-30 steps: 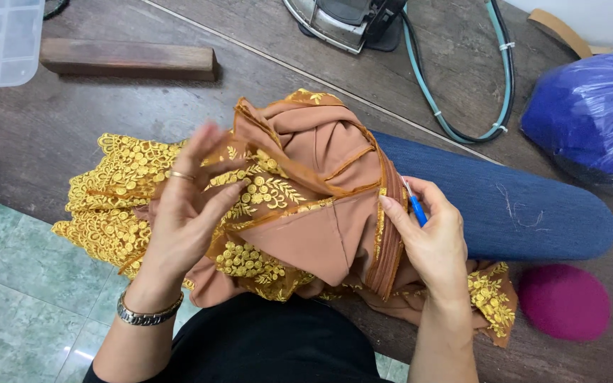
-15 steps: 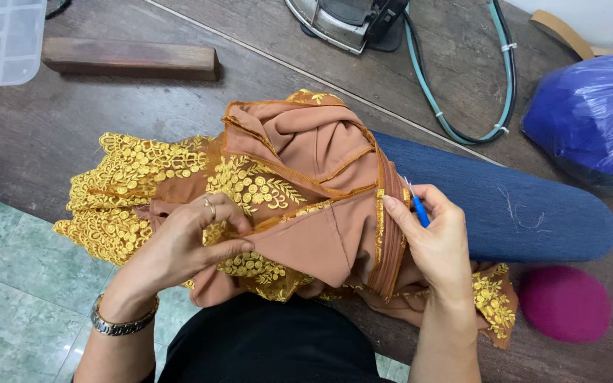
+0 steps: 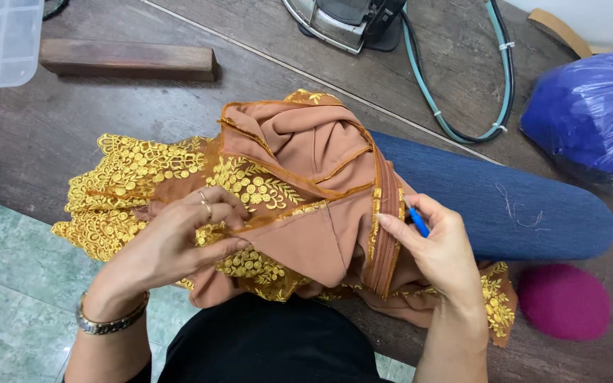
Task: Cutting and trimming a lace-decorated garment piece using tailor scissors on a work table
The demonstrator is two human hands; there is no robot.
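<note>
Pinching the brown embroidered garment (image 3: 299,191) with the left hand (image 3: 179,237), the right hand (image 3: 445,248) is gripping a blue tool (image 3: 417,221) at its seam

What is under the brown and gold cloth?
The brown cloth lies over the near end of a blue padded board on the wooden table. How far the board reaches beneath it is hidden.

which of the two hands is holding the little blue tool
The right hand holds it: the thin blue tool sits between its fingers at the garment's trim edge. The left hand, wearing a ring, only pinches the fabric.
</note>
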